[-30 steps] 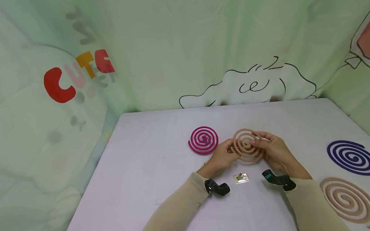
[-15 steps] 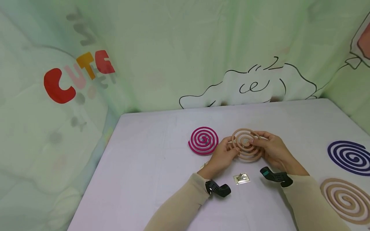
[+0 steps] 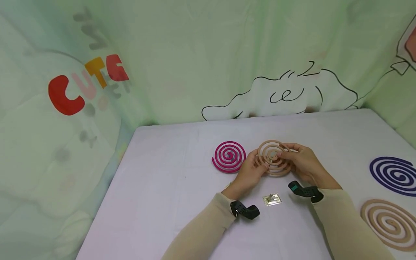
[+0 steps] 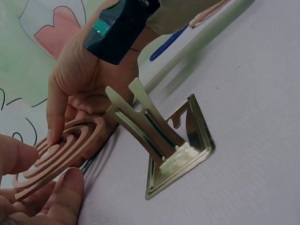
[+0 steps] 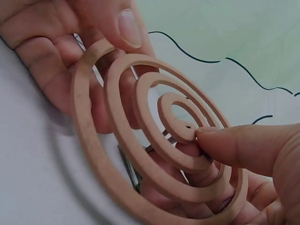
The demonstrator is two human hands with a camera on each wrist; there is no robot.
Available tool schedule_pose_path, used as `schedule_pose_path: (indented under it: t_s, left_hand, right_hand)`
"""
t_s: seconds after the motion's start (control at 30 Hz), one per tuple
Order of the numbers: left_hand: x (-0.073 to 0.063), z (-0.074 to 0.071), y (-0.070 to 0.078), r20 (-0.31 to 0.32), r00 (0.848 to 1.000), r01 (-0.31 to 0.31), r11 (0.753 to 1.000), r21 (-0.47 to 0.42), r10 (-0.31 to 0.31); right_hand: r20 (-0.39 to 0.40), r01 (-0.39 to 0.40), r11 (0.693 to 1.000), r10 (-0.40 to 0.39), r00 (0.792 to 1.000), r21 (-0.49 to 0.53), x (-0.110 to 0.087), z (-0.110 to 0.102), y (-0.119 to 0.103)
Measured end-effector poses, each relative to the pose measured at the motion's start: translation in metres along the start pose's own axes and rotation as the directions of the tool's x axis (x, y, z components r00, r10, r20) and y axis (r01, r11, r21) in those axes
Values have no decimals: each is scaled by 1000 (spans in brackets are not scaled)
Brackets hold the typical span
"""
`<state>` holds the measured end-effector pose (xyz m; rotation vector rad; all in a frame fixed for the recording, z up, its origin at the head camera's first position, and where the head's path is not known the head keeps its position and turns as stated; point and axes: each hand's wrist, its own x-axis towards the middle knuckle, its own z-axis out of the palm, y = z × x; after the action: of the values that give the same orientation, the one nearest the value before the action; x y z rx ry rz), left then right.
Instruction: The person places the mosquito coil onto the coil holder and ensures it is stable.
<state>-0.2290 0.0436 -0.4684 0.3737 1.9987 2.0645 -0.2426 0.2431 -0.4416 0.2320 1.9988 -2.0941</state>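
A tan mosquito coil (image 3: pixel 276 175) is held above the table between both hands. My left hand (image 3: pixel 248 172) grips its left edge. My right hand (image 3: pixel 308 163) holds it from the right, the thumb pressing at the spiral's centre, as the right wrist view shows. Through the rings in that view, a thin metal piece (image 5: pixel 129 164) shows behind the coil, mostly hidden. On the table below the hands lies a metal coil stand (image 4: pixel 180 157) with its forked prong bent up. A pink mosquito coil (image 3: pixel 229 169) sits just left of my left hand.
A dark blue mosquito coil (image 3: pixel 377 177) and another tan one (image 3: pixel 367 211) lie to the right on the white table (image 3: pixel 156 180). Another small metal piece (image 3: pixel 228 185) is partly hidden by the left wrist. A printed green curtain (image 3: pixel 182 65) hangs behind the table.
The held coil and my right hand have shifted slightly left and away from me. My left thumb has come onto the coil's edge. The coils and stand on the table stay put.
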Motion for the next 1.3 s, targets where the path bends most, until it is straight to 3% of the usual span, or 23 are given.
schedule_pose_path:
  t_s: [0.3,0.73,1.3]
  left_hand:
    - [1,-2,-1,-4,1000,-8,998,-57,8]
    - [4,0,-1,-2,998,65,988,-141,-65]
    - [6,4,2,-37,994,93,979,-184,-101]
  right_hand:
    - [-22,-21,996,19,1000,-91,9,4,-2]
    - [-80,-28,978,11,997,-209,15,3,-9]
    - [-88,-24,973,4,996,-230,17,1,-9]
